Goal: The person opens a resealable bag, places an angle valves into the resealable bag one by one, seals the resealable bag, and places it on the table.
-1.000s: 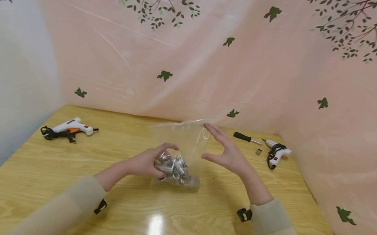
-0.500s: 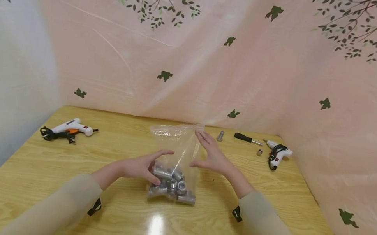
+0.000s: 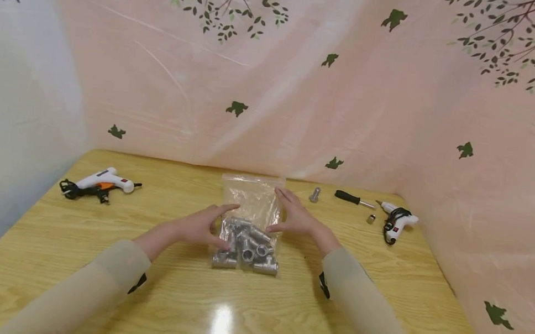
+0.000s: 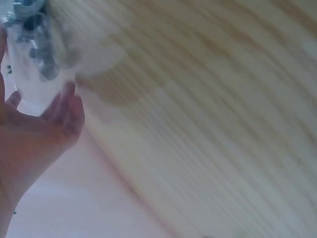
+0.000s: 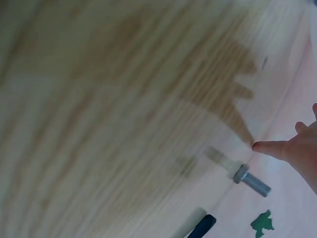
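Note:
A clear zip bag (image 3: pixel 248 201) lies on the table in the middle of the head view, its zip end toward the back wall. Several silvery metal fittings (image 3: pixel 246 255), tube-shaped, are heaped in its near half. My left hand (image 3: pixel 197 228) is at the bag's left side, thumb and fingers spread beside the fittings; the left wrist view shows the bag (image 4: pixel 29 82) right by the fingers. At the right edge is my right hand (image 3: pixel 297 218), fingers stretched toward the zip end and thumb low at the side. Neither hand curls round anything.
Behind the right hand lie a steel bolt (image 3: pixel 315 194) and a black-handled screwdriver (image 3: pixel 347 197). A small metal cylinder (image 3: pixel 371 219) sits near a white glue gun (image 3: pixel 403 220). Another glue gun (image 3: pixel 104 179) lies at left. A printed cloth (image 3: pixel 181 95) hangs behind the table.
The bag has come down from partly raised to lying flat, and its fittings have spread out. My right hand has shifted left and lower with it. The bolt behind has come into sight.

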`<state>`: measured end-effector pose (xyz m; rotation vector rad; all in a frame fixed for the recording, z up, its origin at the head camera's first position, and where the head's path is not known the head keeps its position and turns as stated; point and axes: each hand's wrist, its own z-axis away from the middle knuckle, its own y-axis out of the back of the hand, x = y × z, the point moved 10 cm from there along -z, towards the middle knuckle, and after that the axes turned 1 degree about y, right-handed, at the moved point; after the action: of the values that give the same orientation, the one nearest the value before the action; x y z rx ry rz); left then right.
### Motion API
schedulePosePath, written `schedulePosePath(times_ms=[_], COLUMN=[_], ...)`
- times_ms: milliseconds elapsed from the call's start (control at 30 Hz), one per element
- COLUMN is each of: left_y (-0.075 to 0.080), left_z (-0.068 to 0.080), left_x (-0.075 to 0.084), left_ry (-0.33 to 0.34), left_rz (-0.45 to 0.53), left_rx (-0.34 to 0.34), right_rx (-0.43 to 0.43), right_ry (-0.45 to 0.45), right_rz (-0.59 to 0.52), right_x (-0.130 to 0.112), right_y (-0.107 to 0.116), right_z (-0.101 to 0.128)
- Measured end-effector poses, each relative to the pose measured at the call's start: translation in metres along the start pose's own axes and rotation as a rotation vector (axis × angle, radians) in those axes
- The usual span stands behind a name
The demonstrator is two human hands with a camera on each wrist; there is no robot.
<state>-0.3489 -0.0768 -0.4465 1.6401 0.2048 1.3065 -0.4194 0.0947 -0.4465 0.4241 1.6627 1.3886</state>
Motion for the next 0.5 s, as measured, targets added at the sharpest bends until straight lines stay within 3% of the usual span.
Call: schedulePosePath(times_ms=[100,167,400,500], left_y=[0.005,0.005,0.001,0.007], left_z=[0.001,0.001,0.000,0.000], left_x=[-0.011,-0.016,-0.026,-0.024], left_ry=[0.059,0.086,0.101,0.087], left_rz=[-0.150,-0.202,-0.249,-0.273], left_rx=[0.034,0.019,-0.036,-0.010], right_rx=[-0.036,-0.054,-0.104,-0.078], right_ry=[-0.017,-0.023,-0.046,-0.042], right_rz=[0.020,0.038,0.067,0.067], right_x=[0.005,0.007,0.010,0.011], right_y=[-0.003,-0.005,-0.013,-0.008], right_z=[-0.002,-0.004,-0.006,-0.005])
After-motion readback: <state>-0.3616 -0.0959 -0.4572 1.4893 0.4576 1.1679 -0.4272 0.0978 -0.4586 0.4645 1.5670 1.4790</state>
